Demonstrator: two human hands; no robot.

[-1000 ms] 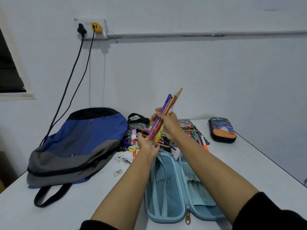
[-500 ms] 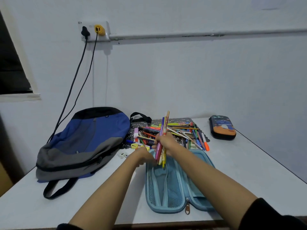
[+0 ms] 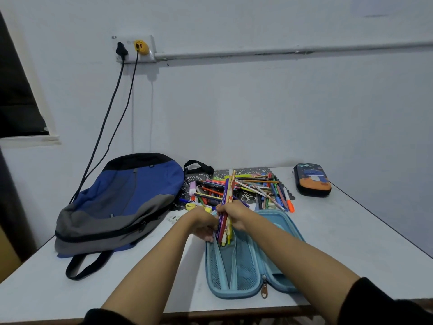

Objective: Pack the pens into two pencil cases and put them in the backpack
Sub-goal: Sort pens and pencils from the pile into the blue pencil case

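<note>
My right hand (image 3: 234,213) grips a bundle of coloured pens (image 3: 226,207) held upright, lower tips at the mesh pocket of the open light-blue pencil case (image 3: 243,270). My left hand (image 3: 203,222) holds the case's left edge beside the bundle, fingers curled at the pocket opening. Behind lies a loose pile of pens and markers (image 3: 253,188) on a dark patterned mat. A blue and grey backpack (image 3: 117,202) lies flat to the left. A second, dark pencil case with an orange print (image 3: 312,180), zipped up, sits at the far right.
The white table's (image 3: 351,242) right edge runs diagonally and its front edge is close to me. Two cables (image 3: 110,113) hang from a wall socket down behind the backpack. The backpack's strap (image 3: 82,266) loops toward the front.
The pen bundle came down from being raised and tilted above the pile to standing upright with its tips in the case's pocket. My left hand moved down to the case's edge.
</note>
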